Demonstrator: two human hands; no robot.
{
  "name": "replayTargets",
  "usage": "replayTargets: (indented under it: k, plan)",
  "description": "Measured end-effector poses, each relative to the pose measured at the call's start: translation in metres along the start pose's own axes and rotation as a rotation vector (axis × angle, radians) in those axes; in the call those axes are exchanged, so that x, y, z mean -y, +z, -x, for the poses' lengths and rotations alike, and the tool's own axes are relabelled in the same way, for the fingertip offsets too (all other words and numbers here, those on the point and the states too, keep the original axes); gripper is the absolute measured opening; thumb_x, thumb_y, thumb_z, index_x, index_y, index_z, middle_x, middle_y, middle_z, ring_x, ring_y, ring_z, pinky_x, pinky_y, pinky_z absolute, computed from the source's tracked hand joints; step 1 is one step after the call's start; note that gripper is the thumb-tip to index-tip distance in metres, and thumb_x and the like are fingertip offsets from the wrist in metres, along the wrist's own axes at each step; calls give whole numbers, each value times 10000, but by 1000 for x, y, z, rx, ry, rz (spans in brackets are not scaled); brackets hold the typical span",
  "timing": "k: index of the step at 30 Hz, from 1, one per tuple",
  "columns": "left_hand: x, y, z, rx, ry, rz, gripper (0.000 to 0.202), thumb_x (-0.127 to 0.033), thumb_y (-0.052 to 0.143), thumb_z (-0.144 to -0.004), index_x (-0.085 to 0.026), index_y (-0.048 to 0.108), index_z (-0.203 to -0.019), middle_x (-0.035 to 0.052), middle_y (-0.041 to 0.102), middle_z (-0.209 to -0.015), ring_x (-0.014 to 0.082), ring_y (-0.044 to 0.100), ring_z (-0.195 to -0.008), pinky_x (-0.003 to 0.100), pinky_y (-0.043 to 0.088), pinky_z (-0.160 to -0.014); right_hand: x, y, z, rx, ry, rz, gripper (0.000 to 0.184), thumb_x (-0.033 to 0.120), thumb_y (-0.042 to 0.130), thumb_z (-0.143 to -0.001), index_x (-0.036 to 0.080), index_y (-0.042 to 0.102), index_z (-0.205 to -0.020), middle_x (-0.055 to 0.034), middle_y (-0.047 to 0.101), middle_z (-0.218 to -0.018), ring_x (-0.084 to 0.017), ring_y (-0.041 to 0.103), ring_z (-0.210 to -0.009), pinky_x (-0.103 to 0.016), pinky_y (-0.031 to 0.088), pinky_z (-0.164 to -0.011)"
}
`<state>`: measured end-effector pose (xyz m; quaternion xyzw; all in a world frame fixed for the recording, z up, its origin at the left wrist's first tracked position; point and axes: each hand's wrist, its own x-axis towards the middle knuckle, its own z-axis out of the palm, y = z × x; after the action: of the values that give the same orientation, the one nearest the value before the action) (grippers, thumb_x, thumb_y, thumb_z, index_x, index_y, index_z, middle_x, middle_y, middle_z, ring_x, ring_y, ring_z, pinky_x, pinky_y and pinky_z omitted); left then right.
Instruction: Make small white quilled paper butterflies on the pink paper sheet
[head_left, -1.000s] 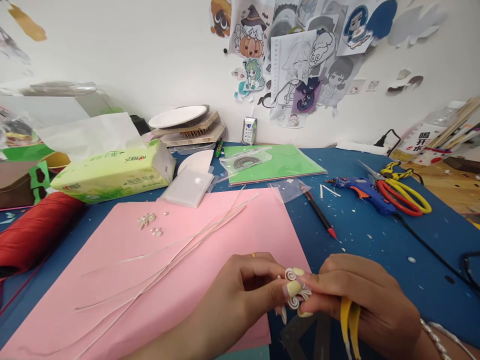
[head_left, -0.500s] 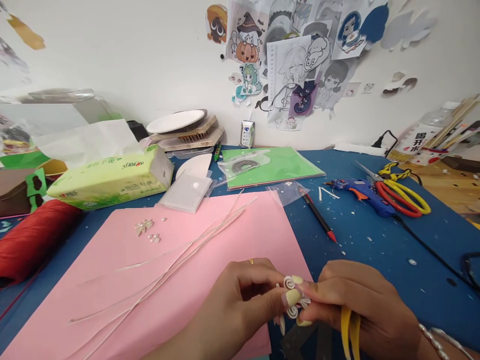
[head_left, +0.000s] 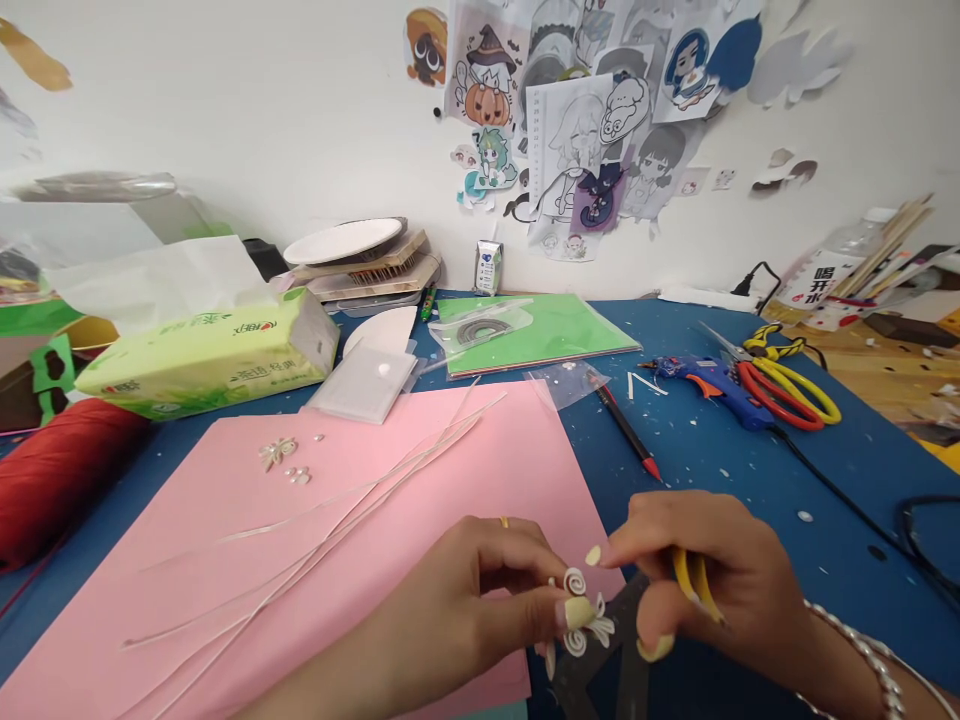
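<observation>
My left hand [head_left: 480,600] pinches a small white coiled paper piece [head_left: 581,610] between thumb and fingers, just past the pink sheet's [head_left: 337,530] lower right corner. My right hand [head_left: 712,580] is close on the right, fingers curled round yellow tweezers [head_left: 694,580], its fingertips slightly apart from the coil. Several thin white paper strips [head_left: 337,520] lie across the pink sheet. A small finished white coil shape and beads [head_left: 281,458] sit on the sheet's upper left.
A red pencil [head_left: 626,435], blue glue gun [head_left: 709,378] and red-and-yellow scissors [head_left: 787,390] lie on the blue mat to the right. A green tissue pack [head_left: 210,350], red thread spool [head_left: 52,470], green sheet [head_left: 555,330] and stacked trays [head_left: 360,260] stand behind.
My right hand has let go of the coil and drawn back to the right, lifting the yellow tweezers. The left hand keeps the coil pinched.
</observation>
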<state>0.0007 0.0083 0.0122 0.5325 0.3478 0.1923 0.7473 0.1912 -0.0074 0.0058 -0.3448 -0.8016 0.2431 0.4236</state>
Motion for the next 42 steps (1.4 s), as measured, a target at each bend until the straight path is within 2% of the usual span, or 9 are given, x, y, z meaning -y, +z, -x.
replayTargets:
  k: [6, 9, 13, 17, 21, 25, 29, 36, 42]
  plan:
    - [-2, 1, 0, 53, -62, -223, 137, -260, 633, -679, -128, 659, -656, -15, 536, -643, 93, 501, -599, 191, 391, -578, -9, 2, -3, 290, 378, -158, 303, 384, 548, -759, 145, 538, -573, 42, 459, -501, -50, 380, -460, -178, 264, -422]
    - [-4, 1, 1, 88, -69, -393, 176, -280, 616, -689, -115, 648, -637, -11, 527, -611, 103, 479, -602, 197, 374, -569, -12, 7, -2, 464, 383, -227, 263, 372, 591, -727, 140, 552, -608, 57, 433, -509, -43, 356, -475, -168, 258, -437]
    - [-1, 0, 0, 161, -94, -418, 228, -326, 592, -703, -106, 625, -651, -9, 515, -604, 101, 457, -567, 205, 365, -538, -12, 12, -2, 612, 359, -299, 257, 348, 601, -727, 135, 535, -600, 68, 398, -518, -34, 324, -483, -160, 252, -452]
    - [-2, -3, 2, 125, -68, -357, 200, -332, 592, -707, -134, 595, -740, -13, 528, -671, 111, 481, -640, 218, 390, -610, -13, 8, -3, 493, 427, -312, 304, 379, 565, -750, 133, 511, -581, 62, 366, -510, -44, 306, -482, -179, 234, -441]
    - [-8, -3, 4, -4, 108, -357, 305, -253, 703, -610, -185, 560, -871, -10, 539, -847, 130, 488, -812, 230, 386, -749, -14, 2, -4, 288, 504, -324, 333, 408, 508, -783, 140, 493, -587, 57, 338, -518, -53, 300, -473, -197, 222, -431]
    - [-7, 0, 2, -143, 269, -439, 277, -197, 696, -626, -190, 567, -871, -4, 546, -811, 126, 492, -769, 223, 397, -718, -13, 1, -3, 225, 504, -351, 322, 405, 514, -780, 149, 472, -589, 58, 314, -528, -56, 297, -474, -205, 215, -429]
    - [-4, 1, 0, -225, 332, -396, 160, -175, 648, -679, -183, 574, -821, -4, 585, -745, 117, 520, -686, 211, 416, -645, -11, 5, -3, 215, 471, -346, 305, 388, 498, -793, 148, 486, -605, 56, 329, -525, -57, 311, -474, -206, 230, -436]
    - [-3, 0, 1, -257, 292, -307, 57, -195, 637, -698, -185, 623, -752, -13, 613, -718, 105, 533, -680, 200, 416, -656, -10, 4, -4, 227, 417, -320, 284, 352, 470, -816, 142, 544, -640, 50, 371, -518, -55, 338, -473, -201, 244, -440]
    - [0, 0, -5, -224, 75, 104, 33, -190, 638, -694, -163, 635, -712, -26, 630, -655, 90, 553, -630, 187, 424, -618, -10, 7, -5, 216, 412, -274, 260, 340, 484, -808, 146, 561, -652, 50, 394, -526, -57, 326, -488, -197, 242, -448]
